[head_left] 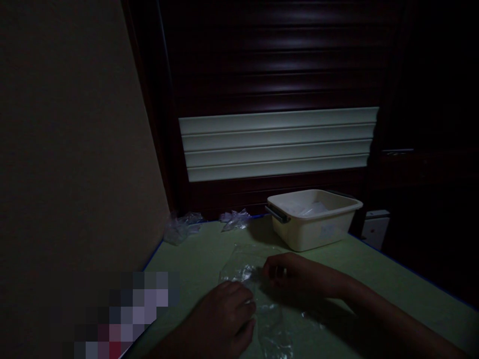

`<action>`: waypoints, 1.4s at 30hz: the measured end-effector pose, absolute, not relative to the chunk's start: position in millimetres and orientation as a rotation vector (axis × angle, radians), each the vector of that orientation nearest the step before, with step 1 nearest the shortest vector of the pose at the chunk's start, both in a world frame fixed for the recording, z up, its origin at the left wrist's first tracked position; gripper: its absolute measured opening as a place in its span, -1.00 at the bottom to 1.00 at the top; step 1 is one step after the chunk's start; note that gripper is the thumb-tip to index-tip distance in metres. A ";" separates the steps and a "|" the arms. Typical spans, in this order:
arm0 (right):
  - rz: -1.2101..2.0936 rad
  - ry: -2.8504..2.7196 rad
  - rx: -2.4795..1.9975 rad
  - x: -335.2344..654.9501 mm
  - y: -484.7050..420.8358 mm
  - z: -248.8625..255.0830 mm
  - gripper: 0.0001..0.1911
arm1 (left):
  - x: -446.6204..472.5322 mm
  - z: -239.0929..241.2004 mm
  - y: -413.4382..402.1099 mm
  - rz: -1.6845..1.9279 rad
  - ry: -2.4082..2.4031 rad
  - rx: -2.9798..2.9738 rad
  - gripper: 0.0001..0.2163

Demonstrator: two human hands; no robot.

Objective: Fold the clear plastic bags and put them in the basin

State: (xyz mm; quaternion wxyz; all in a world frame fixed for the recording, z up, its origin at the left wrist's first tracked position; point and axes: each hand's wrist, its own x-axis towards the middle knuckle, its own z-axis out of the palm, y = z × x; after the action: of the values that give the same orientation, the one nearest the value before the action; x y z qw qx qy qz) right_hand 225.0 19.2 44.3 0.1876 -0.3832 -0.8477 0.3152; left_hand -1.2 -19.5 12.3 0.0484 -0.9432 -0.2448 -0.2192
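Observation:
A clear plastic bag (275, 326) lies crinkled on the green table top, stretching from just beyond my hands down to the bottom of the head view. My left hand (232, 314) is over its left side, with bent fingers closed on the film. At the bag's right side is my right hand (288, 271), its fingers curled in toward the thumb. The fingertips of that hand are in shadow, and what they hold, if anything, is hidden.
A cream plastic tub (318, 232) with dark handles stands at the table's back right, with clear film inside. Crumpled clear bags (181, 228) and another clump of film (235, 219) lie along the back edge. A wall (82, 149) rises on the left.

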 end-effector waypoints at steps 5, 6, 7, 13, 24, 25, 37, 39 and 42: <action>1.102 -2.566 -1.117 231.8 10.4 58.3 -0.71 | 0.7 13.5 -24.1 -0.655 -0.695 -2.895 -0.85; 1.091 -2.597 -1.135 231.2 9.7 58.3 -0.68 | 0.8 13.8 -24.1 -0.647 -0.694 -2.892 -0.85; 1.075 -2.633 -1.140 230.4 9.5 57.5 -0.65 | 0.9 14.0 -24.0 -0.629 -0.692 -2.895 -0.86; 0.935 -2.731 -1.148 229.3 12.4 52.3 -0.60 | -0.4 13.8 -23.0 -0.574 -0.711 -2.894 -0.88; 1.117 -2.660 -0.831 226.6 18.7 37.4 -0.88 | 0.7 15.1 -23.2 -0.674 -0.708 -2.936 -0.84; 1.153 -2.650 -0.802 226.2 19.1 36.5 -0.91 | 0.4 13.9 -22.5 -0.693 -0.704 -2.923 -0.85; 0.983 -2.864 -0.968 217.2 9.0 47.2 -0.79 | -2.1 8.5 -21.6 -0.761 -0.673 -2.890 -0.88; 0.904 -2.926 -0.966 217.1 6.8 49.0 -0.80 | -2.1 7.9 -20.8 -0.783 -0.660 -2.891 -0.88; 0.845 -2.950 -0.979 218.5 4.3 52.5 -0.84 | -1.8 8.3 -20.4 -0.773 -0.664 -2.903 -0.86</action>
State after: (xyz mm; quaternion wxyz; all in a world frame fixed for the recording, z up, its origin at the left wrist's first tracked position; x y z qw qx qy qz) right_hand 218.5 4.3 52.5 -0.0398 -0.3037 -0.9151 0.2622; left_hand -1.8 -20.4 8.3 0.0326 -0.9430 -0.2158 -0.2511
